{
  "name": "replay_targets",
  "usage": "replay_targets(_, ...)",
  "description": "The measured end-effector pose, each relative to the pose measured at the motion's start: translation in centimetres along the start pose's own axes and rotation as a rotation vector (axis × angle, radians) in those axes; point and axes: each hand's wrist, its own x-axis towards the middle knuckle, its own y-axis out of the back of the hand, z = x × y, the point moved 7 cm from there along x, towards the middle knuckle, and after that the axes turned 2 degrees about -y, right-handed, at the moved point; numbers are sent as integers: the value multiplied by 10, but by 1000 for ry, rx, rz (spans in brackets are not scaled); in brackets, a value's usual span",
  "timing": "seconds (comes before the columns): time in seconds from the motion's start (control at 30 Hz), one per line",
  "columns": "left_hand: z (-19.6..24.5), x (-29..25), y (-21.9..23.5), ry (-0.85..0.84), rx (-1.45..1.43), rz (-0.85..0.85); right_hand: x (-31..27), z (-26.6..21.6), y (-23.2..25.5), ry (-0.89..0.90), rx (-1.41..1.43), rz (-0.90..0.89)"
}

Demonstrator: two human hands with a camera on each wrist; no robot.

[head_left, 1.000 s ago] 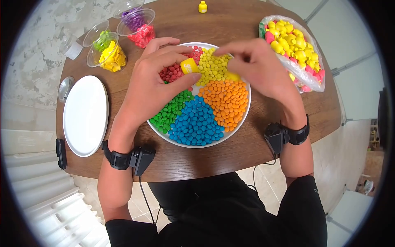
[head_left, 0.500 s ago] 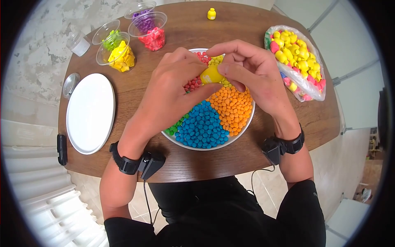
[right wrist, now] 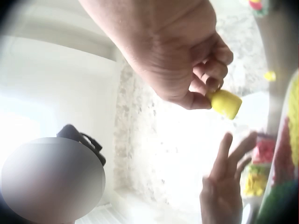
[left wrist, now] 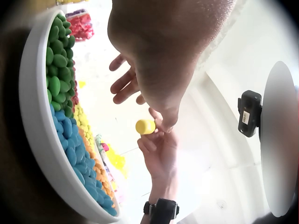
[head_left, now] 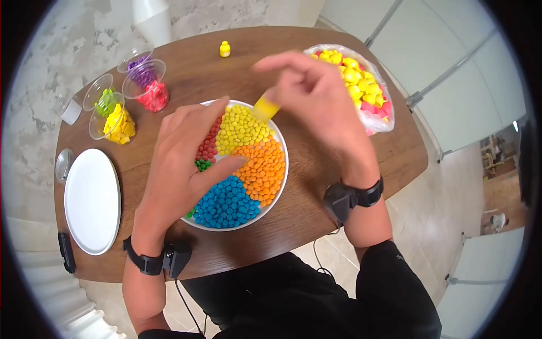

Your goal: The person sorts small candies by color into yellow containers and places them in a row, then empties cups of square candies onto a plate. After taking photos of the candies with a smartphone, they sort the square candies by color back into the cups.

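My right hand (head_left: 319, 101) pinches a small yellow bottle (right wrist: 226, 103) by one end, between thumb and fingers. In the head view it hangs tilted and blurred over the far right rim of a round white plate (head_left: 287, 164). Sorted by colour on this plate lie round candies: yellow candies (head_left: 240, 127), orange candies (head_left: 262, 169), blue candies (head_left: 226, 203), red candies (head_left: 209, 144) and green candies (head_left: 203, 165). Above the plate's left side my left hand (head_left: 175, 161) is held with fingers apart and nothing in it, covering part of the red and green candies.
A plastic bag (head_left: 377, 124) of yellow and pink bottles lies at the right. One yellow bottle (head_left: 224, 50) stands at the back. Clear cups, including a cup of yellow pieces (head_left: 118, 123) and one of pink pieces (head_left: 153, 96), stand back left. Nearer is a white oval plate (head_left: 92, 200).
Both hands were together at the yellow bottle over the plate. The left hand has let go of it, and the right hand has drawn it away to the right. The head view has shifted.
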Motion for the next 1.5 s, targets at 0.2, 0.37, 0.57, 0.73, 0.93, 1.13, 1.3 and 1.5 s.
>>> replay_targets(0.2,-15,-3,12,22,63,86,1,48,162,-11,-318,793)
replay_targets(0.37,-25,-6,18,47,150,126,-18,65,189,-234,-514,1024)
replay_targets(0.57,-34,-9,38,-13,183,308,6,38,127,-93,-206,772)
replay_targets(0.73,-54,-15,40,101,179,260,67,39,6,-173,-334,152)
replay_targets(0.93,-57,-17,50,99,198,313,173,89,-40,76,-947,8)
replay_targets(1.13,-63,-17,58,228,208,285,196,140,-58,-24,-955,-242)
replay_targets(1.3,-71,-19,47,235,191,227,159,129,-40,36,-879,-217)
replay_targets(1.5,-61,-17,28,133,99,246,73,51,-11,-203,-275,-72)
